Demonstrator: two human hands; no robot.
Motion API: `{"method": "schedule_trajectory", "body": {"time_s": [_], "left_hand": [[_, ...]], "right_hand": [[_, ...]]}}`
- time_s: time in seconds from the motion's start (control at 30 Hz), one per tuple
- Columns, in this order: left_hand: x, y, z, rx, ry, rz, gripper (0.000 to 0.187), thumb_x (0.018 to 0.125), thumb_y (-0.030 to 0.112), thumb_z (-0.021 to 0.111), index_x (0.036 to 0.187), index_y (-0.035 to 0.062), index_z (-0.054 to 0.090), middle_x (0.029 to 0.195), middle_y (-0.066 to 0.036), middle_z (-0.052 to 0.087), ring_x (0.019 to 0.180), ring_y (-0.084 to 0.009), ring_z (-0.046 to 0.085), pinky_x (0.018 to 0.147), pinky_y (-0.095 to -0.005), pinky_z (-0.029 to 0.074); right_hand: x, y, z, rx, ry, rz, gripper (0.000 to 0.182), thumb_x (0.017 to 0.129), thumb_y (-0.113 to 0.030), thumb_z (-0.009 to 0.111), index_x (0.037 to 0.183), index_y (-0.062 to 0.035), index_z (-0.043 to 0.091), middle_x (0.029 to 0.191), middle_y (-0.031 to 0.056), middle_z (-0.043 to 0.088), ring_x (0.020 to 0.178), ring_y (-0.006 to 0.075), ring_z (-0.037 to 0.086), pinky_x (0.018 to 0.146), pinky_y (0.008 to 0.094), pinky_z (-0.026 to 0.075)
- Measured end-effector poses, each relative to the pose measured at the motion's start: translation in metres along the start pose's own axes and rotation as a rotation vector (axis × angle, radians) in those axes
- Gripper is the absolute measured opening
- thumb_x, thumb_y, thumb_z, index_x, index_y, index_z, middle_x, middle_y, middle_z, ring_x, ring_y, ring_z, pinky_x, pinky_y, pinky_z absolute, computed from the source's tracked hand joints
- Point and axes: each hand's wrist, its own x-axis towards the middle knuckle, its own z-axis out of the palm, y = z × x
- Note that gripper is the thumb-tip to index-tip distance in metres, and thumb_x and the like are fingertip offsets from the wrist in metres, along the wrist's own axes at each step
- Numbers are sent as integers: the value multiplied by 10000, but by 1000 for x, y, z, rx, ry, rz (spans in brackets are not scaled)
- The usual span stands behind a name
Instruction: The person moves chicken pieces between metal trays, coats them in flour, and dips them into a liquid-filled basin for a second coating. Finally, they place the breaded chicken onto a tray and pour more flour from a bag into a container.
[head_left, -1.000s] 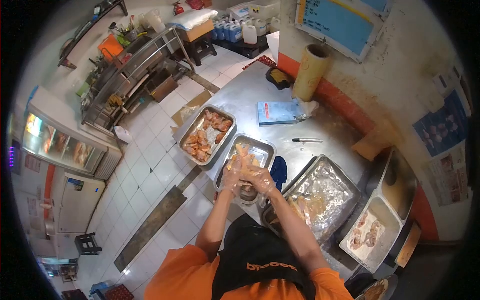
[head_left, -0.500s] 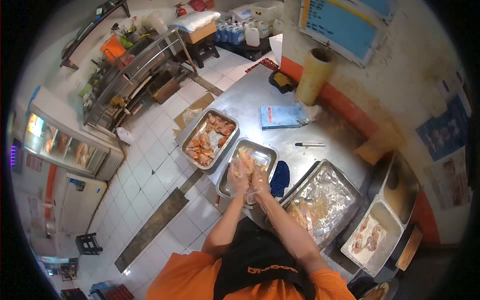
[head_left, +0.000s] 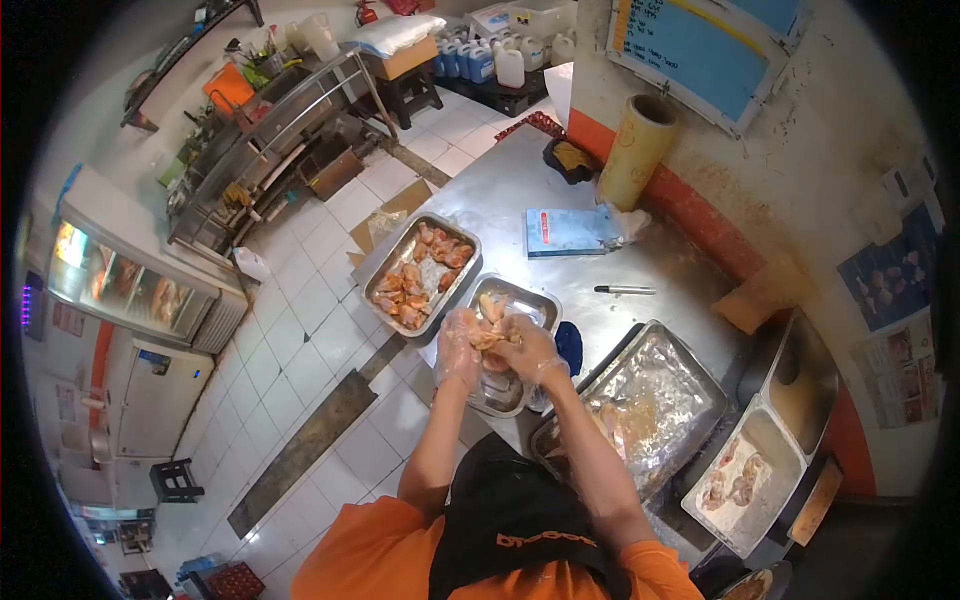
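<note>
Both hands wear clear plastic gloves and are over a small metal tray [head_left: 547,305]. My left hand [head_left: 459,350] is closed around the left side of a pale piece of chicken [head_left: 488,335]. My right hand [head_left: 529,348] grips the same piece from the right. More chicken lies in the small tray beneath, partly hidden by the hands. Just beyond on the left is a deeper metal tray [head_left: 474,240] with several reddish, seasoned chicken pieces [head_left: 404,285].
A large metal tray [head_left: 690,365] lies right of my forearm, beside a floured pan [head_left: 790,440] with chicken pieces. A dark blue cloth [head_left: 568,348], a marker [head_left: 624,290], a blue book [head_left: 570,231] and a yellowish cylinder [head_left: 636,150] are on the steel table [head_left: 500,190].
The hands have moved slightly apart and lifted a chicken piece, now visible between them. My right hand has shifted right, covering more of the small tray's right side.
</note>
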Motion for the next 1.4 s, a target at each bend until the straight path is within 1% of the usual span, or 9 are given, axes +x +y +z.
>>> {"method": "schedule_trajectory", "body": {"time_s": [0.27,0.4,0.6,0.83,0.9,1.0,1.07,1.2,1.4], "left_hand": [[-5,11,12,-164,-115,-154,608,1080,537,344,1313,2,514,1218,-143,638,1095,-264,652,959,-387,551],[-24,30,34,-132,-105,-208,590,1076,523,379,1320,7,523,1262,-153,639,1103,-281,657,965,-414,551],[-37,35,52,-232,-111,-334,585,1090,502,330,1292,1,555,1134,-148,674,993,-270,681,882,-409,579],[-10,2,18,-265,-218,-448,545,1081,479,402,1288,1,562,1143,-130,674,1010,-273,670,890,-420,571],[-9,3,22,-162,-95,-412,547,1076,489,406,1298,14,563,1141,-129,670,998,-265,670,884,-407,572],[16,-10,-17,-117,-130,-381,492,1065,442,466,1299,21,562,1117,-136,663,960,-265,670,827,-404,586],[17,-6,-23,12,-119,-314,443,1056,393,513,1294,24,562,1114,-140,658,954,-271,671,800,-401,588],[-14,19,-10,510,-172,85,370,1029,315,584,1263,30,575,1128,-157,662,980,-284,675,805,-399,565],[-40,21,18,924,-352,468,392,998,313,608,1201,-21,578,993,-221,698,914,-342,694,812,-441,534]], "right_hand": [[-4,-34,-4,185,-140,-302,501,920,-226,626,1348,24,548,1251,299,628,1177,431,605,1025,462,467],[-8,-46,-15,42,-272,-213,552,924,-249,602,1385,41,515,1341,331,565,1280,470,528,1079,473,435],[-7,-8,9,-48,-14,-382,539,934,-275,579,1372,36,526,1262,350,598,1181,478,595,1011,512,474],[-17,-11,3,88,-57,-211,448,953,-311,594,1255,18,631,910,267,700,813,382,714,754,447,562],[-20,-14,10,157,48,-273,421,967,-309,592,1219,24,650,814,219,702,717,315,709,694,424,564],[-17,7,8,641,-266,147,391,984,-311,595,1171,24,667,770,152,686,677,242,677,674,396,560],[-14,27,1,495,-286,95,367,984,-306,613,1151,16,672,791,121,680,702,209,669,691,375,562],[-20,-1,-27,174,-159,-170,450,929,-345,654,1224,-9,596,1039,263,695,921,364,700,793,434,548],[-18,-17,-18,22,-47,-298,437,953,-268,608,1306,-22,534,1146,270,661,1052,462,647,883,466,540]]}}
